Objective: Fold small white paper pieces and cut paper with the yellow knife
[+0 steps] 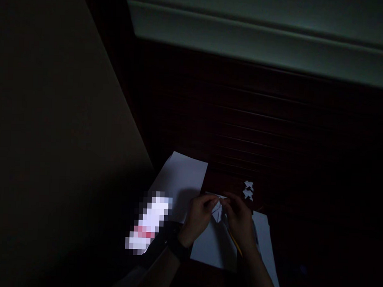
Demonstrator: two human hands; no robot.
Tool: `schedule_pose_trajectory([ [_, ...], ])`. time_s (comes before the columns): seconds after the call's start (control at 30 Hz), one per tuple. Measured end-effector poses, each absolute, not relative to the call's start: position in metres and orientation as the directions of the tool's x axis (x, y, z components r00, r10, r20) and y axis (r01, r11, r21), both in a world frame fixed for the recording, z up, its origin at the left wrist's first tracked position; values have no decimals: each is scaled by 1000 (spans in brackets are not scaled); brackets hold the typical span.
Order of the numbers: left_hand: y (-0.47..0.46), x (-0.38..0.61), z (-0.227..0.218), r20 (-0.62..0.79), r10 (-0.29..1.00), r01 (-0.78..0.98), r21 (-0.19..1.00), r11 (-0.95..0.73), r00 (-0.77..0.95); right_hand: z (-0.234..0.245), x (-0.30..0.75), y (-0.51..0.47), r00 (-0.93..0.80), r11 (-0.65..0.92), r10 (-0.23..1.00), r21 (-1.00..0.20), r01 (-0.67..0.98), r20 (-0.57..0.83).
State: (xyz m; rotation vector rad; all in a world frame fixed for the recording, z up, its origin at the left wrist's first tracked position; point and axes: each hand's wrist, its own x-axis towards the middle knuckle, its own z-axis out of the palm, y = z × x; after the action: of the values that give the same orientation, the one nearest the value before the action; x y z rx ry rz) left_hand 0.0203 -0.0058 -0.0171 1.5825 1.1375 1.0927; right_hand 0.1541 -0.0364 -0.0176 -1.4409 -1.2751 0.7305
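Folded white paper (218,213) sits midway between the hands, held up over a flat white sheet (206,248); I make out crease lines and a tapering lower end. Left hand (199,217): fingers pinching the folded paper at its upper left. Right hand (240,220): fingers closed on its upper right, knuckles mostly in shadow. The 2 sets of fingertips are close together near its top edge.

Dark watch-like band (178,245) on the left wrist. Yellow pencil-like stick (235,241) shows slantwise beside the right hand; from my remote view I cannot tell whether it is held or lying.

Beyond the right hand, 2 small folded white pieces (248,190) on the dark counter (223,178), 1 just behind the other. Right of the forearm, more pale paper (266,234), with a dark slim object (255,231) along its near side, too dim for me to identify. Left of the hands, a large white sheet (185,177); overlapping its lower left, a bright pixelated object (154,217). Farther out, dark slatted panel (242,120), pale ledge (245,45) above.
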Motion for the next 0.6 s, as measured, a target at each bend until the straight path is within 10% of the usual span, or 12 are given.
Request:
schedule_pose_trajectory([
  [0.6,-2,18,-14,192,948,133,964,-230,253,-14,153,-40,172,178,940,-853,491,295],
])
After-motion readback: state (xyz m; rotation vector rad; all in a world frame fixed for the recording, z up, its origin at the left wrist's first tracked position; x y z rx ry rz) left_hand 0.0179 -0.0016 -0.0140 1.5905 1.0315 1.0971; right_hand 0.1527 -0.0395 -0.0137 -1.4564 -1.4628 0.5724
